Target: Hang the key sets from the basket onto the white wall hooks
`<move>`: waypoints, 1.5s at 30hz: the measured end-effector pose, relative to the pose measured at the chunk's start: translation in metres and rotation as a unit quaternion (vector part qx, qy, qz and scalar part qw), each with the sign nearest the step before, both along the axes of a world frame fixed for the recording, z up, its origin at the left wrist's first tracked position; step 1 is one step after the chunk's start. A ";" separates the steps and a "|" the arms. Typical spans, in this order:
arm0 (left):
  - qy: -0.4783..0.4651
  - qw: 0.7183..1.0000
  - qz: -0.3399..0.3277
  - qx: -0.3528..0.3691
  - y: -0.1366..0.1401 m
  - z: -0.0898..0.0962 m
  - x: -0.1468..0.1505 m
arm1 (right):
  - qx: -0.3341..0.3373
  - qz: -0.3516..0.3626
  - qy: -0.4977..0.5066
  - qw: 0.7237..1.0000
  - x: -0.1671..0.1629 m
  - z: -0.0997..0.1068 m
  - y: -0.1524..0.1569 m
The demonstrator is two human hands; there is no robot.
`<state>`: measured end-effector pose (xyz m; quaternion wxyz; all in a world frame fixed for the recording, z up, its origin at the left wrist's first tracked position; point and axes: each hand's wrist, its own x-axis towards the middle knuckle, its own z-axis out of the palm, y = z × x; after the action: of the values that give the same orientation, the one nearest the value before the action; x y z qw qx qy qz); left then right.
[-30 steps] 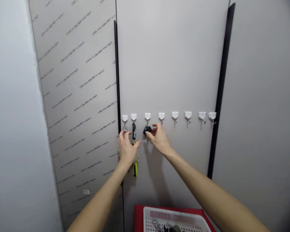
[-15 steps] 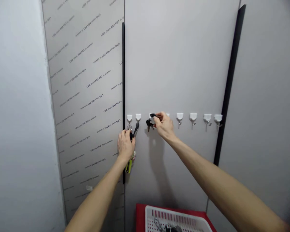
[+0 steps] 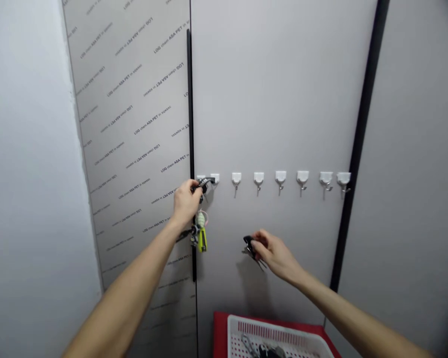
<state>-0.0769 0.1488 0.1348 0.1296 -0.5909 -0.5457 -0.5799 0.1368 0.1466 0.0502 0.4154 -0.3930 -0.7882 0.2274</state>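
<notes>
At the left end of the row of hooks, my left hand (image 3: 186,201) is closed on a key ring strap (image 3: 205,183), dark and held up near the second white hook (image 3: 215,178). Below the fingers dangle a yellow-green tag (image 3: 202,239), a pale green charm (image 3: 201,219) and several dark pieces. My right hand (image 3: 274,252) pinches a bunch of keys (image 3: 251,247) with black heads, held in front of the panel below the hooks. The third hook (image 3: 236,178) carries nothing. Whether the strap still touches its hook I cannot tell.
More white hooks (image 3: 302,177) run to the right along the grey panel. A white basket (image 3: 276,325) with keys (image 3: 269,351) in it stands on a red surface (image 3: 220,333) below. Long black handles (image 3: 191,109) edge the panel on both sides.
My right hand has taken the black-headed keys off the third hook and moved down and right with them. My left hand has risen slightly, lifting the strap.
</notes>
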 end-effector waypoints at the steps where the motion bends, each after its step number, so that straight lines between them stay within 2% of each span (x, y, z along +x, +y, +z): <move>1: -0.002 1.000 0.007 -0.007 0.001 0.008 -0.001 | -0.016 0.001 -0.007 1.000 0.005 -0.009 -0.002; 4: 0.033 0.995 0.004 -0.090 0.004 0.029 -0.005 | -0.054 0.004 -0.022 0.998 0.020 -0.031 -0.006; 6: 0.100 0.978 -0.054 -0.173 0.004 0.039 -0.008 | -0.074 0.005 -0.023 0.997 0.029 -0.042 -0.008; 8: 0.144 0.960 -0.111 -0.214 0.004 0.049 -0.013 | -0.089 0.006 -0.019 0.996 0.036 -0.050 -0.009; 10: 0.113 0.965 -0.122 -0.200 0.006 0.057 -0.018 | -0.099 0.004 -0.016 0.995 0.041 -0.056 -0.009; 13: -0.038 0.983 -0.128 -0.126 0.010 0.068 -0.024 | -0.111 0.000 -0.014 0.994 0.046 -0.064 -0.009; 15: -0.127 0.973 -0.174 -0.082 0.008 0.071 -0.022 | -0.113 -0.001 -0.020 0.993 0.049 -0.069 -0.011; 17: -0.158 0.956 -0.238 -0.063 -0.001 0.065 -0.015 | -0.110 -0.005 -0.039 0.993 0.054 -0.074 -0.014; 19: -0.146 0.943 -0.290 -0.075 -0.013 0.051 -0.003 | -0.101 -0.009 -0.069 0.992 0.060 -0.081 -0.020; 21: -0.125 0.933 -0.321 -0.103 -0.026 0.026 0.011 | -0.100 -0.012 -0.097 0.990 0.067 -0.089 -0.027; 24: -0.107 0.922 -0.337 -0.156 -0.039 -0.025 0.033 | -0.110 -0.015 -0.127 0.986 0.076 -0.104 -0.038; 29: -0.067 0.900 -0.343 -0.261 -0.048 -0.123 0.068 | -0.114 -0.035 -0.156 0.981 0.089 -0.132 -0.054; 32: 0.008 0.891 -0.335 -0.306 -0.053 -0.166 0.089 | -0.121 -0.041 -0.168 0.977 0.095 -0.145 -0.062; 36: 0.130 0.881 -0.316 -0.328 -0.058 -0.191 0.109 | -0.119 -0.048 -0.187 0.974 0.098 -0.155 -0.067; 40: 0.277 0.833 -0.318 -0.359 -0.058 -0.202 0.119 | -0.118 -0.037 -0.198 0.972 0.096 -0.158 -0.066; 45: 0.354 0.772 -0.292 -0.439 -0.059 -0.221 0.120 | -0.110 -0.026 -0.177 0.978 0.092 -0.150 -0.062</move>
<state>0.0433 0.0893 -0.0863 -0.1356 -0.8778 -0.4580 -0.0369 0.2290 0.0848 -0.0999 0.2292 -0.4906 -0.8090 0.2287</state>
